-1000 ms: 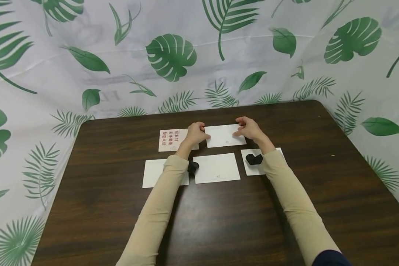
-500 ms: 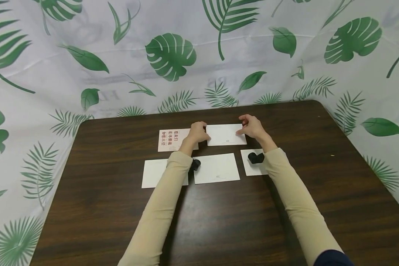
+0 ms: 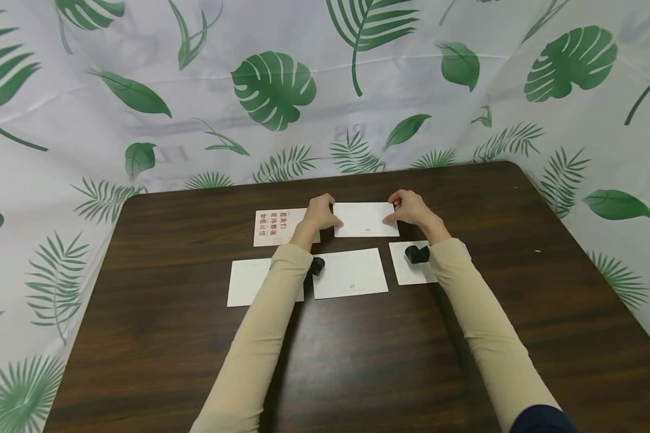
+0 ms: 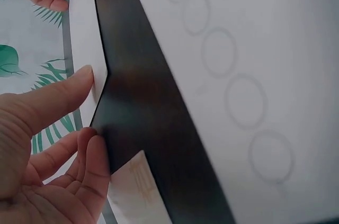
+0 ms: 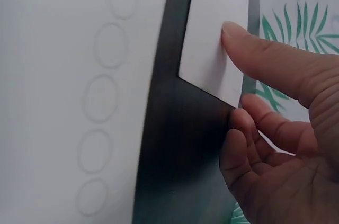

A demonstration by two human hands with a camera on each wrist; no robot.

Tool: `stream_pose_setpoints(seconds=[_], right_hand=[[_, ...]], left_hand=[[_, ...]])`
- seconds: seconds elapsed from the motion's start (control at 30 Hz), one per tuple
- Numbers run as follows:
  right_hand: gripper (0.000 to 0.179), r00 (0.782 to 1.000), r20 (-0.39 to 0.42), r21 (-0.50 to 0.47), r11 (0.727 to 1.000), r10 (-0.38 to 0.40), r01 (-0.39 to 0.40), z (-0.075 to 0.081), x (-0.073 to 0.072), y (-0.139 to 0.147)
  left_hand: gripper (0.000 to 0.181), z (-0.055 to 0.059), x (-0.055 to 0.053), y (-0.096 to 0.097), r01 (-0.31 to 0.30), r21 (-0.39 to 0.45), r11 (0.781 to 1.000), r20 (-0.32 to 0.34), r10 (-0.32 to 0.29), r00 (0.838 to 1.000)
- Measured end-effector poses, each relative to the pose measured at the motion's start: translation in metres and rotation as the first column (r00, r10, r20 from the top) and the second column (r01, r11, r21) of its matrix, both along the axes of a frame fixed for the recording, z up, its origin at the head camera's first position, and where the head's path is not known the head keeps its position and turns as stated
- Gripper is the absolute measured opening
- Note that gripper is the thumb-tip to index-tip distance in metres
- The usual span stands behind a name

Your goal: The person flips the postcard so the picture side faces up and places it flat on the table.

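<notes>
A white postcard (image 3: 365, 219) lies at the back of the group, a small dark mark near its front edge. My left hand (image 3: 318, 215) pinches its left end, the thumb on the face and the fingers curled at the edge. At the opposite end my right hand (image 3: 411, 209) holds it in the same way. Both wrist views show the thumbs on the card's face, with several fingertips partly hidden at the edge. Left of it lies a card with red characters (image 3: 273, 227), partly covered by my left hand and wrist.
Nearer me is a row of white cards: one at left (image 3: 248, 281), one in the middle (image 3: 352, 276), one at right (image 3: 403, 273). My forearms cover parts of the outer two. Dark wooden table (image 3: 325, 373); leaf-printed cloth (image 3: 195, 108) hangs behind its far edge.
The back postcard has shifted slightly right and away from me and sits straighter. My right hand moved a little outward with it. The other cards stay put.
</notes>
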State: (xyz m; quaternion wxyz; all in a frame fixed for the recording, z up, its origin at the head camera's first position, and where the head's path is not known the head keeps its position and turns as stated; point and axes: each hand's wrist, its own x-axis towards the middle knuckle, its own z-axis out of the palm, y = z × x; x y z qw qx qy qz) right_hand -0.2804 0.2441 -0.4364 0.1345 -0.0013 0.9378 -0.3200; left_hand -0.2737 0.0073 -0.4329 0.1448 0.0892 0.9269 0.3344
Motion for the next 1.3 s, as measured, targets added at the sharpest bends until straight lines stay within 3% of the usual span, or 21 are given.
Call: stream_pose_setpoints(seconds=[0.27, 0.57, 0.97, 1.17, 1.3], right_hand=[[0.056, 0.999, -0.004, 0.032, 0.998, 0.048, -0.048, 0.002, 0.000, -0.003], [0.062, 0.999, -0.001, 0.003, 0.999, 0.038, -0.038, 0.002, 0.000, -0.004], [0.060, 1.000, 0.016, 0.039, 0.999, 0.007, -0.008, 0.002, 0.000, -0.002], [0.050, 1.000, 0.006, 0.045, 0.999, -0.030, 0.030, 0.004, 0.005, -0.001], [0.034, 0.998, -0.038, -0.034, 0.998, -0.046, 0.045, 0.003, 0.010, 0.006]], left_hand=[[0.061, -0.003, -0.001, -0.001, -0.010, 0.042, 0.999, 0.017, 0.009, 1.000], [0.064, -0.004, 0.000, 0.000, -0.009, 0.049, 0.999, 0.008, 0.009, 1.000], [0.063, -0.005, 0.004, 0.004, -0.003, 0.086, 0.996, -0.035, 0.006, 0.999], [0.064, -0.006, 0.006, 0.003, 0.010, 0.176, 0.984, -0.053, -0.001, 0.999], [0.059, -0.008, 0.008, 0.001, 0.029, 0.265, 0.964, -0.059, -0.014, 0.998]])
